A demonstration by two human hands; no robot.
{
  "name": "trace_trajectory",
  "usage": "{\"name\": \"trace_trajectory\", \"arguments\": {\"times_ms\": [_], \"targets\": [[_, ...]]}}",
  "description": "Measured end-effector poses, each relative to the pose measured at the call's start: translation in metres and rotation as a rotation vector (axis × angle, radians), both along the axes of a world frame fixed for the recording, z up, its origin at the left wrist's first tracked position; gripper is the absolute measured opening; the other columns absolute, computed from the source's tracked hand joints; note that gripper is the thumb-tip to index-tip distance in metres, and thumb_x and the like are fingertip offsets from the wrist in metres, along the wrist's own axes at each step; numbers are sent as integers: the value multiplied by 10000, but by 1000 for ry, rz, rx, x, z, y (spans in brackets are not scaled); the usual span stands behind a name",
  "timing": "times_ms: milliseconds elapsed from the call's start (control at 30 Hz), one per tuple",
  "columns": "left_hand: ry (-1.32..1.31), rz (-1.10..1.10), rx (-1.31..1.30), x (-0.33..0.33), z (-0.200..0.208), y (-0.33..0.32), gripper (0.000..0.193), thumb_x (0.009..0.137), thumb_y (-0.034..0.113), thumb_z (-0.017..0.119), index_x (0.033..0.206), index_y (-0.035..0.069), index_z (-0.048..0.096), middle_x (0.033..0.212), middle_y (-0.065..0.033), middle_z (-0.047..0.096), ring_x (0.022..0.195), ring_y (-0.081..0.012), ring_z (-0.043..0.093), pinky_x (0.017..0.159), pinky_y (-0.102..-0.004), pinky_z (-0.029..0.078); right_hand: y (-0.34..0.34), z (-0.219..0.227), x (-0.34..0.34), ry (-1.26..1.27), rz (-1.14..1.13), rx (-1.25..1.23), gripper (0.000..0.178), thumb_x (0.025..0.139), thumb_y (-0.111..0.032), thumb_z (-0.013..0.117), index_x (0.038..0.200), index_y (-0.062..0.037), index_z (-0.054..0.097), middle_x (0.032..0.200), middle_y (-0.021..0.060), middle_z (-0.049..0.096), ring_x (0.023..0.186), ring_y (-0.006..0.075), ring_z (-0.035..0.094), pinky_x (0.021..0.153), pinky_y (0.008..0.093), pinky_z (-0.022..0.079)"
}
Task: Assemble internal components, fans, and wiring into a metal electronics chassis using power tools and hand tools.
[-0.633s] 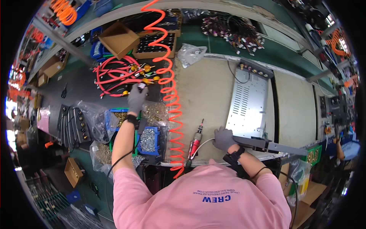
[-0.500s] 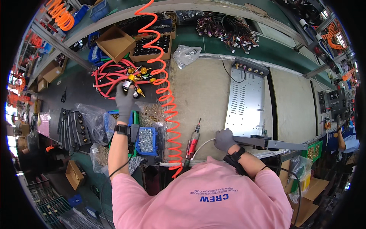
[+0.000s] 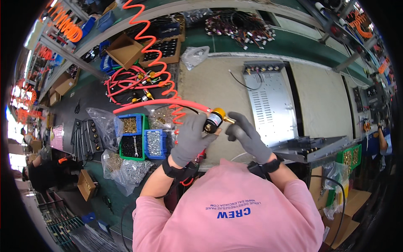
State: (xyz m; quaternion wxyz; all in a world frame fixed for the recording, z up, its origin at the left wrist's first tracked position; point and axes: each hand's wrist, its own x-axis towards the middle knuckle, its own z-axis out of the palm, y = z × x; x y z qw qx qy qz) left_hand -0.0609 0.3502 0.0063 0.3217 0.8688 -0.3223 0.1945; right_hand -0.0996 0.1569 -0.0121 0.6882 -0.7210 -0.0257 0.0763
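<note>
Above the front of the worktable, my left hand (image 3: pixel 189 140), in a grey glove, is closed on a black cylindrical hose fitting (image 3: pixel 213 122). It has a pale label, a gold-yellow cap and a thin brass nozzle. A red hose (image 3: pixel 168 102) runs from it to the left, over the parts bins. Close by the nozzle, my gloved right hand (image 3: pixel 248 136) has its fingers apart. Whether a fingertip touches the brass is unclear. Behind my left hand a red power screwdriver (image 3: pixel 200 157) is mostly hidden.
A perforated metal panel (image 3: pixel 273 105) lies to the right, with a dark bracket (image 3: pixel 312 149) at its near end. Blue bins of screws (image 3: pixel 155 144) stand left. More red hoses (image 3: pixel 121 86) lie behind them. An orange coiled air line (image 3: pixel 153 54) hangs across the table.
My left hand has brought the fitting and its hose from the hose pile toward me and rightward. My right hand has left the bracket and risen beside the fitting; the bracket now lies lower.
</note>
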Motion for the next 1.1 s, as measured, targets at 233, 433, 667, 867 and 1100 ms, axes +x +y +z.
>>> {"name": "trace_trajectory", "arguments": {"times_ms": [233,433,667,867,1100], "targets": [[26,-55,85,-30,-31,-41,618,584,318,768,1054,19,501,857,-129,504,808,-303,497,738,-428,385,-20,-9,-10,102,-182,99,224,857,-225,492,923,-11,487,672,47,517,574,97,498,501,251,406],[-27,-90,-2,-35,-64,-66,785,686,593,605,1174,5,427,1183,-195,439,1150,-397,364,951,-493,312,-32,-16,-20,151,-212,157,232,853,-253,495,860,-22,506,636,34,500,504,85,452,447,241,383],[617,-146,-491,-57,-73,-60,752,717,543,637,1162,-15,399,1043,-100,504,955,-176,498,839,-304,408,-42,-34,-34,-544,-167,-367,220,856,-260,503,923,-51,518,752,154,582,661,294,591,536,370,445],[801,-154,-330,-58,-48,-46,466,835,351,570,1122,7,442,1018,-79,509,941,-158,485,837,-288,392,-48,-35,-51,-136,-210,-144,243,831,-190,542,1034,-61,509,745,133,607,717,259,610,624,346,476],[791,-104,-222,-57,-46,-30,384,833,337,569,1013,6,492,829,-75,590,724,-142,554,648,-292,457,-27,-48,-51,-311,-130,-264,308,820,-206,549,1087,-62,493,825,135,616,766,285,606,672,358,474]]}}
